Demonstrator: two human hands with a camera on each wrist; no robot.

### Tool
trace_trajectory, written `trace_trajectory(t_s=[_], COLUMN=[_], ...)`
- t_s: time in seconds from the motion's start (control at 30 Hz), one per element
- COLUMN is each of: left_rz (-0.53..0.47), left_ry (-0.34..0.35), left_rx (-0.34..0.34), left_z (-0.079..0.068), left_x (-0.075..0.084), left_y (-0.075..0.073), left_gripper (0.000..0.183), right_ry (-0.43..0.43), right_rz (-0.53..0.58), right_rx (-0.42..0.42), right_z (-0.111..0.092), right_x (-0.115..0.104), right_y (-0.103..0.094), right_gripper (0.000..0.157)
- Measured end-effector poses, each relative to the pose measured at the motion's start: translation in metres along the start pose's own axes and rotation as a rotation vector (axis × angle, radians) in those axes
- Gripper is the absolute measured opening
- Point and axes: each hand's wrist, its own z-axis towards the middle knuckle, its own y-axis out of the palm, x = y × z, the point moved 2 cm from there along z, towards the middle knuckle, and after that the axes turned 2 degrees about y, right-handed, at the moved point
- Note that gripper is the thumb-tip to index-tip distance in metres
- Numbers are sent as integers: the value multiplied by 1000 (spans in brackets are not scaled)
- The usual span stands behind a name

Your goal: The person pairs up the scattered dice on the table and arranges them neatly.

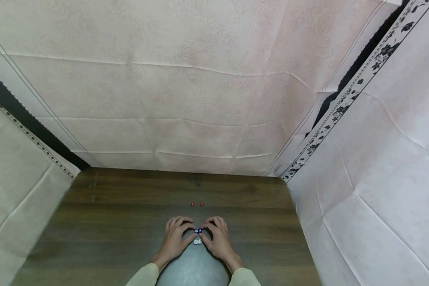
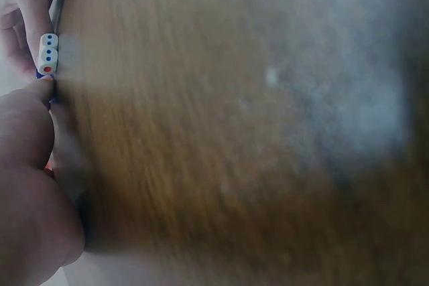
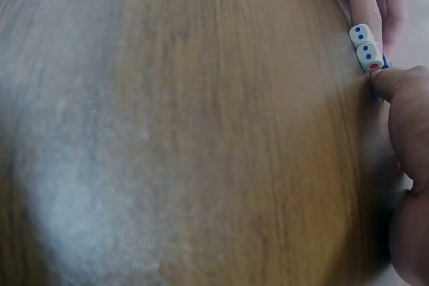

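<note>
Two blue dice stand side by side between my hands in the head view. My left hand [image 1: 174, 240] pinches the left blue die [image 1: 196, 230] between thumb and index finger. On the other side, my right hand [image 1: 218, 239] holds the right blue die [image 1: 200, 230] the same way. Just nearer to me, below the thumb tips, two white dice [image 1: 198, 241] sit against each other; in the right wrist view these white dice [image 3: 366, 51] show blue pips and a red one. Fingers mostly hide the blue dice in both wrist views.
Two red dice [image 1: 192, 204] lie a small gap apart beyond the hands. All the dice are on a brown wooden table [image 1: 103, 222] with a glossy sheen. Pale patterned cloths [image 1: 186, 99] hang or lie around its far and side edges.
</note>
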Motion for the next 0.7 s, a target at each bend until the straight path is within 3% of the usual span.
trace_trajectory(t_s=[0.47, 0.7], left_rz=[-11, -4], left_ry=[4, -10], left_rx=[-5, -17], left_z=[0, 1], left_x=[2, 2], left_y=[-2, -3], left_gripper=[16, 16], right_ry=[22, 41], right_rz=[9, 90], right_rx=[-12, -63], right_z=[1, 2], right_x=[2, 6], right_y=[-1, -9], right_gripper=[16, 23])
